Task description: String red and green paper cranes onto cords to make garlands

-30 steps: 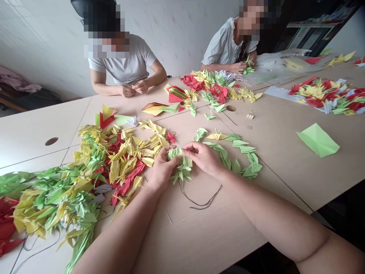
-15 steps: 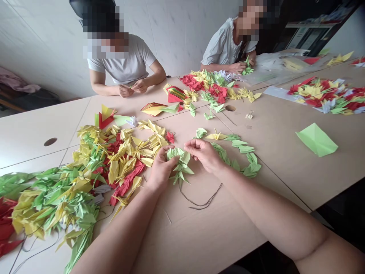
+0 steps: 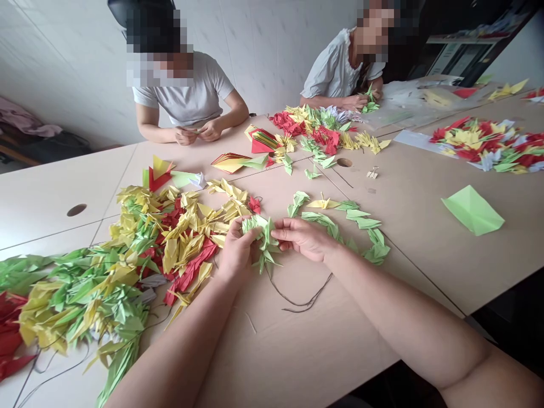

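My left hand (image 3: 236,252) and my right hand (image 3: 304,237) are both closed on a bunch of light green paper cranes (image 3: 262,233) threaded on a dark string (image 3: 297,297). The string trails onto the table toward me. A curved chain of green cranes (image 3: 357,224) runs from the bunch round to the right, just behind my right hand. A big heap of yellow, red and green cranes (image 3: 148,243) lies to the left of my left hand.
Two people sit across the table, each folding paper. Stacks of folded sheets (image 3: 238,161), another crane pile (image 3: 318,130), a folded green sheet (image 3: 474,209) and more cranes (image 3: 488,141) lie around. Round cable holes (image 3: 76,210) mark the table top.
My hands have drawn closer together and pushed the green cranes into a tighter bunch, shifted slightly left. My right hand has dropped lower, fingers now pointing left.
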Available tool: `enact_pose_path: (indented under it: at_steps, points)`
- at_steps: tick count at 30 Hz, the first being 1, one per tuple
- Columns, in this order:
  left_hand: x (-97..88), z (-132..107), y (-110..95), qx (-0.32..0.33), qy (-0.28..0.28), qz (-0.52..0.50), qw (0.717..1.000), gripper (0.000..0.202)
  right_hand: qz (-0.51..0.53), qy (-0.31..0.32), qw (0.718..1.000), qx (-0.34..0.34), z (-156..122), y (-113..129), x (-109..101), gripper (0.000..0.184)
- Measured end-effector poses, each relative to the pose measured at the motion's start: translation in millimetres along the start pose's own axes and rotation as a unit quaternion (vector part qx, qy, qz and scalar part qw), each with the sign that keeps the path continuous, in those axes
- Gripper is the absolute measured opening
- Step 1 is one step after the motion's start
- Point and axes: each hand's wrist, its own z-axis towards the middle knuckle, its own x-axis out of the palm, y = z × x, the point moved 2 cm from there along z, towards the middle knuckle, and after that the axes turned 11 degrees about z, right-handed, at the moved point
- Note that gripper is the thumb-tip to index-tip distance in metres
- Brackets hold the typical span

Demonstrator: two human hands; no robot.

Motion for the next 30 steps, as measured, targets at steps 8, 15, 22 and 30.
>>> enact_pose_path:
  at_steps: [8,15,22,30]
  points:
    - [-0.9,1.8,1.1,0.006,0.002,-0.012,1.0,0.042,-0.012,-0.025,0.999,-0.027,-2.9,3.5,2.6,0.026]
    - [-2.6,3.6,4.0,0.008,0.011,-0.013,1.0,0.039,0.118,0.005,0.992,0.034,1.2,5.2,-4.1,0.031]
    - [-3.9,3.6,1.4,-0.018,0.006,-0.037,0.999,0.042,0.166,0.004,0.984,0.069,2.9,5.6,-5.9,0.029]
    - [-4.5,6.5,-0.5,-0.027,-0.013,-0.093,0.995,0.042,0.169,-0.006,0.984,0.063,4.7,5.5,-6.7,0.02]
